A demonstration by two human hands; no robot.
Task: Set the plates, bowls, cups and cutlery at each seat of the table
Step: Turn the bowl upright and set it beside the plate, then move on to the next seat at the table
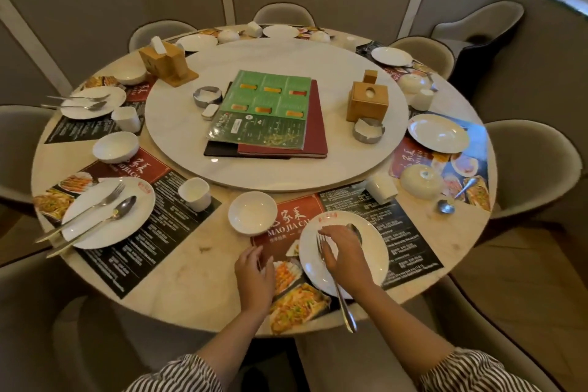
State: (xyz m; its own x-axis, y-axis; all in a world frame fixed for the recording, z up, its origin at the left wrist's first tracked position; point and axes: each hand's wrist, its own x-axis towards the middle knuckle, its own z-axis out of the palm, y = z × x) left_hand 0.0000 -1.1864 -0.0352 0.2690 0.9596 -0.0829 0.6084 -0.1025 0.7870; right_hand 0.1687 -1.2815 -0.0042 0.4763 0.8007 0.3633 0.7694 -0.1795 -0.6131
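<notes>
At the near seat a white plate (pixel 374 251) lies on a printed placemat (pixel 397 226). My right hand (pixel 345 253) is over the plate, fingers curled on a fork (pixel 346 312) and a spoon (pixel 355 231). The fork's tines and the spoon's bowl show beyond my fingers, and the fork's handle runs out past the table edge. My left hand (pixel 254 277) rests loosely curled on the placemat left of the plate and holds nothing. A small white bowl (pixel 253 212) sits upright just beyond my left hand. A white cup (pixel 381 189) stands beyond the plate.
The seat to the left has a plate (pixel 133 200) with fork and spoon, a cup (pixel 194 194) and a bowl (pixel 116 146). At the right seat are a plate (pixel 438 133), an overturned bowl (pixel 421 183) and a loose spoon (pixel 445 205). The lazy Susan (pixel 276 172) carries menus, wooden boxes and ashtrays. Chairs ring the table.
</notes>
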